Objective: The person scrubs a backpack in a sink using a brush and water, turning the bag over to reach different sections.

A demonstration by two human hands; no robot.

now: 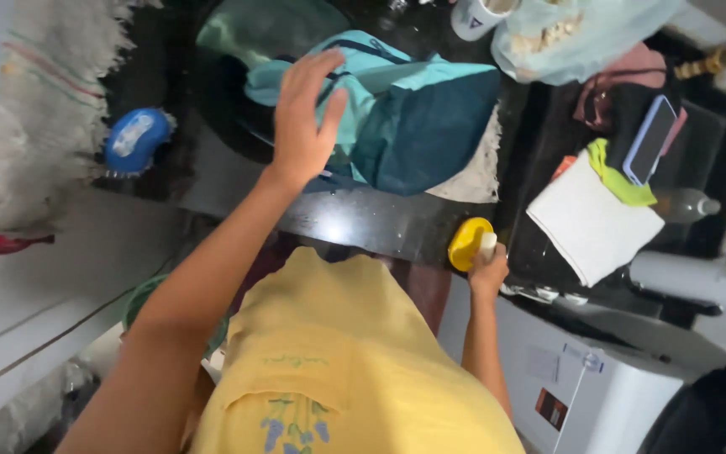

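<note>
A view from above onto a dark, glossy stone tabletop crowded with laundry things. At its far side sits a large dark round basin, and in it lies a heap of teal and turquoise cloth, part pale, part deep blue-green, spilling over the basin's near rim onto the tabletop. A pale towel edge shows beneath the cloth on its right.

The left hand reaches forward over the basin, palm down, fingers spread wide and loosely open, resting on the pale turquoise part of the cloth; the fingers do not close around any fold.

To the right, a white washing machine stands below the tabletop's edge. On a dark surface beyond it lie a folded white cloth, a lime-green rag, a phone in a blue case and a clear plastic bottle. A thin plastic bag with pale contents and a white mug stand at the far edge.

At the tabletop's near edge, the right hand has its fingers curled around a small pale bar, seemingly soap, held just against a yellow dish.

At the left lies a blue scrubbing brush beside a fringed woven cloth.
</note>
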